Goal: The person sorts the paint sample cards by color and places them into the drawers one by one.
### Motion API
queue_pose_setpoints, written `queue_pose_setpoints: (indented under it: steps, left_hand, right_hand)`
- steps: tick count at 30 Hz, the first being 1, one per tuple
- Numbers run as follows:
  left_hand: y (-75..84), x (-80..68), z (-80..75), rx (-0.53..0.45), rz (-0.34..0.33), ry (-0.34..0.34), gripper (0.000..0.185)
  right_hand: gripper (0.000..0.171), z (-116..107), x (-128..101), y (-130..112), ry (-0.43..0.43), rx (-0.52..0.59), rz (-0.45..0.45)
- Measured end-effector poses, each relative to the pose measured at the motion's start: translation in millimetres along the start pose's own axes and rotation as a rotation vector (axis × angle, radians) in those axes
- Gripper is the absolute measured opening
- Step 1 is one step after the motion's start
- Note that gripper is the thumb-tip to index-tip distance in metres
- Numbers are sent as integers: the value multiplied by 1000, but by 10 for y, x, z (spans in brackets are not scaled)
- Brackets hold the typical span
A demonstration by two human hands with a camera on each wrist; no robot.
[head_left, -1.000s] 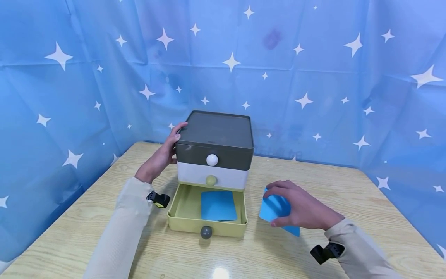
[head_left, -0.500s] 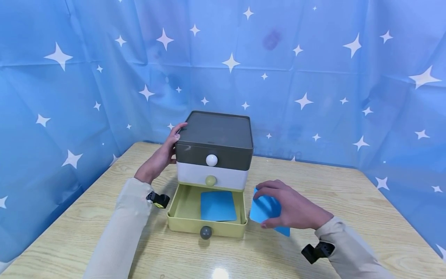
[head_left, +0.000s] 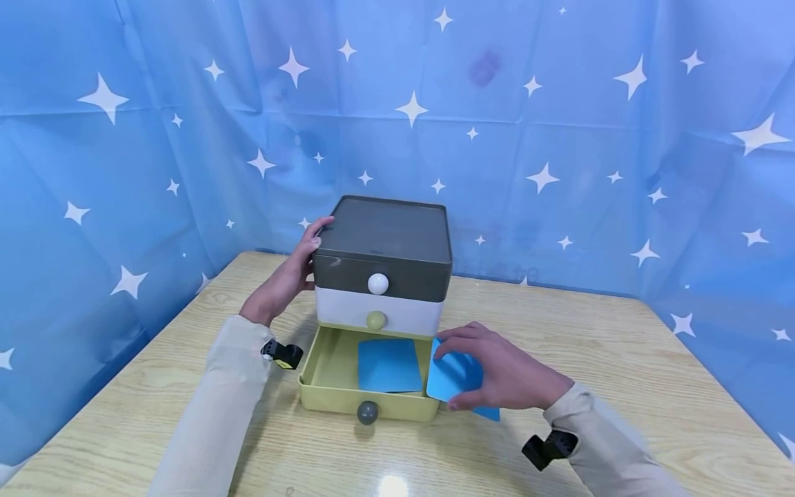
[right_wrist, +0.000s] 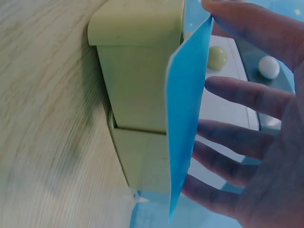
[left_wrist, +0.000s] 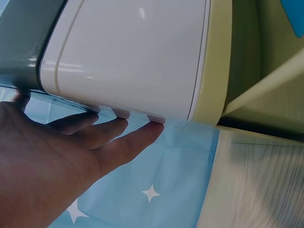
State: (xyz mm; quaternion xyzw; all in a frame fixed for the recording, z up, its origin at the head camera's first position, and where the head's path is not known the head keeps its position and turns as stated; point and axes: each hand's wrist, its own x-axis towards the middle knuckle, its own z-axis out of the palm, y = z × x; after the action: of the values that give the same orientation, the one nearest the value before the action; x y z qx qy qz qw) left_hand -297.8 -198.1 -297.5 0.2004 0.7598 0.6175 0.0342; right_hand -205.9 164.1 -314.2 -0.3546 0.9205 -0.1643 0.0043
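A small drawer cabinet point(head_left: 381, 266) stands on the wooden table point(head_left: 621, 359), with a grey top, a white middle drawer and a pulled-out green bottom drawer point(head_left: 329, 376). A blue card point(head_left: 389, 364) lies flat inside that drawer. My left hand point(head_left: 287, 276) rests with straight fingers point(left_wrist: 118, 137) against the cabinet's left side. My right hand point(head_left: 497, 369) grips a second blue card point(head_left: 452, 376) by its edges, just over the drawer's right wall. In the right wrist view this card point(right_wrist: 187, 109) stands edge-on beside the green drawer front point(right_wrist: 137, 95).
Blue star-patterned curtains point(head_left: 559, 138) close in the table on the back and both sides. Round knobs sit on each drawer: white point(head_left: 377, 284), green point(head_left: 375, 320) and grey point(head_left: 367, 413). Bare tabletop lies right of the cabinet and along the front.
My right hand has carried the blue card leftward, from the table right of the cabinet to the open drawer's right edge. The left hand and cabinet stayed put.
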Motion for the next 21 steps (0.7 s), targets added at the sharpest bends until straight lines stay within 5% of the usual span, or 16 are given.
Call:
queue_pose_setpoints:
  steps: [21]
  left_hand:
    - [-2, -8, 1, 7, -3, 1, 50]
  right_hand:
    - [54, 83, 236, -172, -63, 5, -85]
